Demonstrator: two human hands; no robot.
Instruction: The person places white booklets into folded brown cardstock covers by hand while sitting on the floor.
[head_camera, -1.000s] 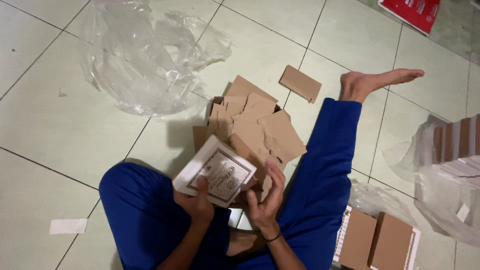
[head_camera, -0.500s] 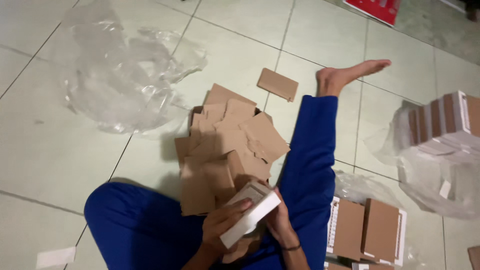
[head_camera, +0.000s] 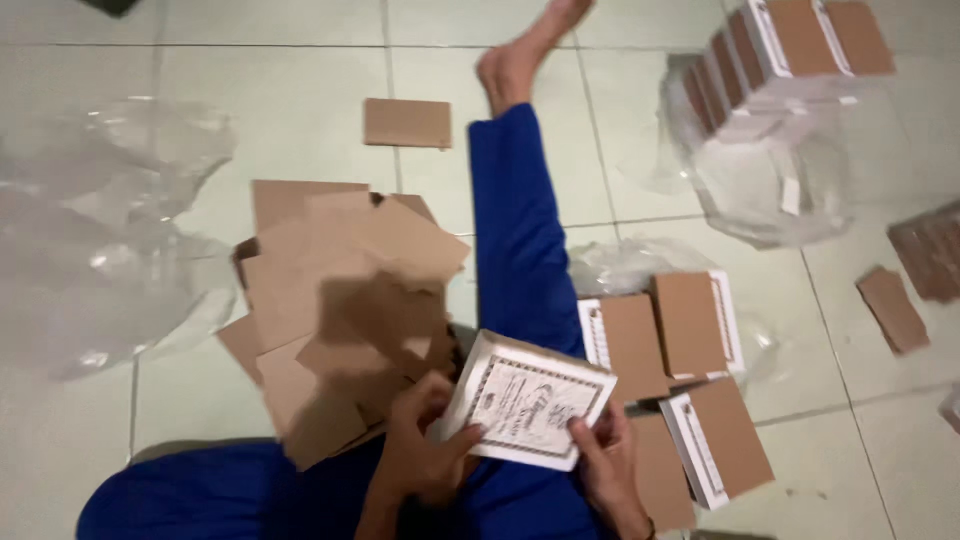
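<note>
A white booklet (head_camera: 527, 412) with an ornate border is held near the lap, pinched at its left edge by the left hand (head_camera: 425, 450) and at its right corner by the right hand (head_camera: 605, 462); a pile of brown cardboard sheets (head_camera: 340, 300) lies left on the tiled floor (head_camera: 300, 90)

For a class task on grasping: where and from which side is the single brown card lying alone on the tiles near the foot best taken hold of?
Probably the brown card by its long near edge, from the sitter's side. It lies flat and apart from the cardboard pile, so fingers must slip under an edge; that edge looks unobstructed.
</note>
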